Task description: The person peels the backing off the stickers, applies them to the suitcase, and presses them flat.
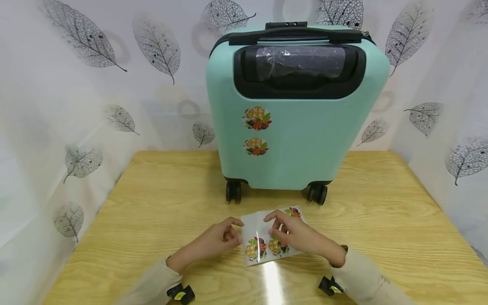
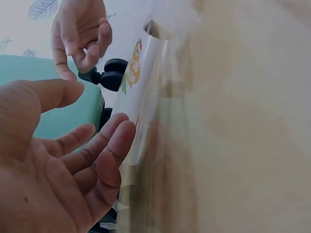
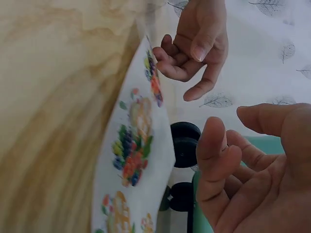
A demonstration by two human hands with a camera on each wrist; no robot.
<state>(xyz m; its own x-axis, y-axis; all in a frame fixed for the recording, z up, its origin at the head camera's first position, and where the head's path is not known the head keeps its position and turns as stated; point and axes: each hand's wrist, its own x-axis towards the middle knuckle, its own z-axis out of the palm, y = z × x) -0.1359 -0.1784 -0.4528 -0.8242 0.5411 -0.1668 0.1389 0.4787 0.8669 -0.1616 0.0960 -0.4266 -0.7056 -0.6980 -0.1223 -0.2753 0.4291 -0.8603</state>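
A white sticker sheet [image 1: 254, 228] lies on the table, printed with colourful fruit stickers [image 3: 133, 153]; its upper left part is bare. My left hand [image 1: 221, 238] is at the sheet's left edge, fingers loosely bent, and the left wrist view shows nothing between thumb and fingers. Above the sheet's right half hovers my right hand [image 1: 297, 234], thumb and index finger apart, holding nothing; it hides part of the stickers. Behind both hands stands a mint-green suitcase [image 1: 301, 135], upright on black wheels. Two round fruit stickers [image 1: 257, 118] are on its front, one above the other.
The wooden table [image 1: 164, 190] carries the suitcase at its back edge. A pale curtain [image 1: 160, 110] with leaf prints hangs behind and along both sides. Light glares on the table just in front of the sheet.
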